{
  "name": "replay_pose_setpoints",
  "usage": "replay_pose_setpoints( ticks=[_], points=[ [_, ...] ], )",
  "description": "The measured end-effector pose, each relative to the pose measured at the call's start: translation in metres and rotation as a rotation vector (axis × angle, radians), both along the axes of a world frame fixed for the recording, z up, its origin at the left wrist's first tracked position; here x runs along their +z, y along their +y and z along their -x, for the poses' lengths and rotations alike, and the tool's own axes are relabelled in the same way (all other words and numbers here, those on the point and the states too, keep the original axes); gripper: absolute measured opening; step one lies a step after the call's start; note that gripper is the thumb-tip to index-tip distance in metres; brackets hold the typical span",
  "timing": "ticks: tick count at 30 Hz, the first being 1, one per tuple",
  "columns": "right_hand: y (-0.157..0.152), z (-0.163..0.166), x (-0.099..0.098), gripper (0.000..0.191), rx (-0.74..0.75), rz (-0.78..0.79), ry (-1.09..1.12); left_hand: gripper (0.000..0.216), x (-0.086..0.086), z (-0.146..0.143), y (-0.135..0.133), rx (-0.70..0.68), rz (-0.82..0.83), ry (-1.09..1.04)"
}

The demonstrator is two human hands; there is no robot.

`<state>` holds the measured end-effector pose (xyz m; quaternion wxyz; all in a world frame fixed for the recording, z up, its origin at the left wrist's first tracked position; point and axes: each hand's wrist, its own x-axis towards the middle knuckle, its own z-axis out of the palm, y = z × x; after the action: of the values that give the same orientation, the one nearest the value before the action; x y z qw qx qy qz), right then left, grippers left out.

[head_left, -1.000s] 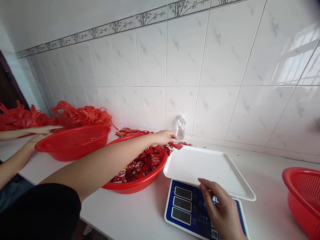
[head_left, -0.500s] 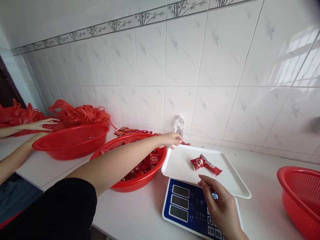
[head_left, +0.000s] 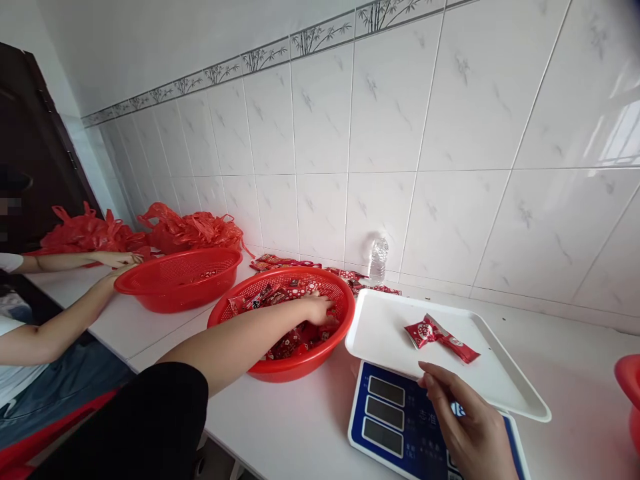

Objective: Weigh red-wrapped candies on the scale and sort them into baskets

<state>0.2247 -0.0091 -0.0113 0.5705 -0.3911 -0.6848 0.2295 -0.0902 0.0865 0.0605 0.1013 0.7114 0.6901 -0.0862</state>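
My left hand (head_left: 316,309) reaches down into a red perforated basket (head_left: 295,365) holding several red candy packets (head_left: 287,292); its fingers curl among the packets and what they grip is hidden. Two red packets (head_left: 437,335) lie on the white tray (head_left: 380,320), which sits on a blue-faced electronic scale (head_left: 390,417). My right hand (head_left: 465,427) rests on the scale's front panel, fingers loosely bent, touching the keys below the tray's edge.
A second red basket (head_left: 175,293) stands to the left, where another person's hands (head_left: 117,263) touch red plastic bags (head_left: 190,230). A water bottle (head_left: 379,259) stands by the tiled wall. More packets (head_left: 350,275) lie behind the basket. A third red basket's rim (head_left: 630,380) shows at the right.
My left hand dropped red packets onto the tray, then pulled back left into the basket. My right hand stayed on the scale. The view swung left.
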Motion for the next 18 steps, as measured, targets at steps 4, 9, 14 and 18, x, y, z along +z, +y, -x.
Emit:
replay_pose_setpoints(
  ticks=[4, 9, 14, 18],
  points=[
    [-0.004, 0.005, 0.001, 0.040, -0.042, 0.047, 0.025, 0.065, -0.008, -0.007, -0.004, -0.026, -0.018, 0.034],
    [-0.001, 0.001, -0.003, 0.036, -0.018, 0.038, 0.010, 0.045, 0.006, 0.006, -0.010, -0.129, 0.096, 0.024],
    [0.006, -0.008, -0.009, 0.029, 0.049, -0.015, -0.064, 0.024, 0.029, 0.032, -0.018, -0.123, 0.205, 0.041],
    [0.007, -0.010, -0.009, 0.025, 0.050, -0.049, -0.096, 0.042, 0.034, 0.047, -0.024, -0.017, 0.211, 0.095]
  ],
)
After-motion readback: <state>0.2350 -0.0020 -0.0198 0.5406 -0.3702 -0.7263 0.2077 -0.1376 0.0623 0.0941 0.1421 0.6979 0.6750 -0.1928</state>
